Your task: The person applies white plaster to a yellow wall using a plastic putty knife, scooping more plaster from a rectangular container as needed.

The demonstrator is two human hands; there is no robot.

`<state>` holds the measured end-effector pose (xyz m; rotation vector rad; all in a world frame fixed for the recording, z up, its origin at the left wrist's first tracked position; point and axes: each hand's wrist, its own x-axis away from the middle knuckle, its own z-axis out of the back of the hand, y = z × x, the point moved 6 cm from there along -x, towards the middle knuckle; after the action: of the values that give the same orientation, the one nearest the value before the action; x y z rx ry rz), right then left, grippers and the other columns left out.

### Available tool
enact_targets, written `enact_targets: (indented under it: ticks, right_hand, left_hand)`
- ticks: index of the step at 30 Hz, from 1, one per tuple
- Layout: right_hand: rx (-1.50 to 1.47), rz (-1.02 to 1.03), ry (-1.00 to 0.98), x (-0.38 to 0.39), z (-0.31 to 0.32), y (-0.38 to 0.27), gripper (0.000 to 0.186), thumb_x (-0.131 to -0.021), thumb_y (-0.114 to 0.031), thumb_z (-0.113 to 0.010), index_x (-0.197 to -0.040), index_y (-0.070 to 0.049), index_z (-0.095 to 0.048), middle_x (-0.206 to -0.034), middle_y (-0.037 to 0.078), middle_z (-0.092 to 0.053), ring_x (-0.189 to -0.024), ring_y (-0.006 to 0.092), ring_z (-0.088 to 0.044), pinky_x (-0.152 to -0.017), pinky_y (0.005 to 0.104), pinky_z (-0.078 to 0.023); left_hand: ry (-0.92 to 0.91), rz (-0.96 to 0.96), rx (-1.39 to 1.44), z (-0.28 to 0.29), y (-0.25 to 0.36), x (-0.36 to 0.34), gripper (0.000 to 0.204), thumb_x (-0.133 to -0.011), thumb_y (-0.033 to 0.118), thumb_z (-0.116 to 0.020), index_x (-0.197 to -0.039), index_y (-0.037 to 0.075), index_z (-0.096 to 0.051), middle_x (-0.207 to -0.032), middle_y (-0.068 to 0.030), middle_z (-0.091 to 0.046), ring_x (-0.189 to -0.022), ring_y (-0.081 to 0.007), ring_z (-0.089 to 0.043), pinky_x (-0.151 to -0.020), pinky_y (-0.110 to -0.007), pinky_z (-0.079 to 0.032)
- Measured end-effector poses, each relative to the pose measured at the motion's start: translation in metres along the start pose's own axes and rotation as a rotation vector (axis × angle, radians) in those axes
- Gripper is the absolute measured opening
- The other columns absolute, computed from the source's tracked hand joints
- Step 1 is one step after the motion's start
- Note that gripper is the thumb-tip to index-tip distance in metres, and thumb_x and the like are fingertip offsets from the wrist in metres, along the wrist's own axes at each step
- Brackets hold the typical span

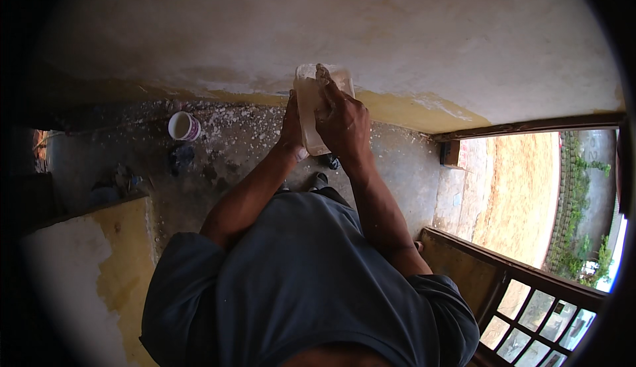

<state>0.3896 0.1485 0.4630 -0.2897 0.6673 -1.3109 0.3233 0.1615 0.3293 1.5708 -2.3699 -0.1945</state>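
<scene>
A pale, translucent, rectangular container [308, 118] is held up in front of me near the wall, smeared with a whitish material. My left hand [289, 123] is closed round its left side, the fingers partly hidden behind it. My right hand [345, 120] lies over the container's right part with curled fingers, the forefinger reaching toward its top edge and coated with pale residue. Whether anything else is under those fingers I cannot tell.
A patchy wall [411, 36] rises ahead. Below are a speckled floor [397, 175], a white bucket [193, 130], a dark lump [181, 159] and my sandalled foot [318, 181]. A low wall [119, 261] stands left; a doorway and barred window [533, 314] are right.
</scene>
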Motion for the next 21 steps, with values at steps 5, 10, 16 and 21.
enact_targets:
  ticks: [5, 10, 16, 21]
  right_hand:
    - [-0.132, -0.026, 0.007, 0.001, -0.003, -0.016, 0.047, -0.08, -0.009, -0.06, -0.126, -0.017, -0.057, -0.086, 0.02, -0.065, -0.075, 0.0416, -0.062, -0.063, 0.0443, -0.051]
    - [-0.416, -0.211, 0.021, 0.0, -0.006, 0.009, 0.047, -0.079, -0.011, -0.061, -0.126, -0.009, -0.056, -0.085, 0.012, -0.068, -0.073, 0.0324, -0.067, -0.067, 0.0378, -0.053]
    - [-0.498, -0.277, 0.077, -0.005, 0.013, 0.009, 0.05, -0.078, -0.008, -0.06, -0.128, -0.008, -0.053, -0.085, 0.01, -0.069, -0.072, 0.0232, -0.067, -0.068, 0.0333, -0.052]
    - [-0.369, -0.209, 0.111, 0.002, 0.013, 0.002, 0.047, -0.08, -0.011, -0.059, -0.126, -0.01, -0.055, -0.085, 0.012, -0.068, -0.072, 0.0279, -0.067, -0.066, 0.0351, -0.053]
  left_hand:
    - [0.037, -0.01, 0.06, 0.002, 0.0, 0.005, 0.051, -0.098, 0.05, -0.031, -0.128, 0.013, -0.048, -0.119, -0.0088, -0.057, -0.109, -0.024, -0.058, -0.096, -0.04, -0.045]
    - [-0.027, 0.01, 0.042, -0.006, 0.006, 0.007, 0.053, -0.098, 0.051, -0.029, -0.129, 0.012, -0.047, -0.118, -0.0086, -0.057, -0.108, -0.0234, -0.058, -0.094, -0.039, -0.048]
    - [-0.06, 0.043, 0.035, -0.01, 0.005, 0.008, 0.066, -0.093, 0.062, -0.027, -0.138, 0.016, -0.04, -0.133, -0.0099, -0.05, -0.119, -0.0262, -0.053, -0.099, -0.043, -0.046]
    - [-0.044, 0.018, 0.083, -0.018, 0.005, 0.015, 0.057, -0.096, 0.052, -0.03, -0.133, 0.01, -0.045, -0.124, -0.0113, -0.055, -0.111, -0.026, -0.057, -0.096, -0.042, -0.047]
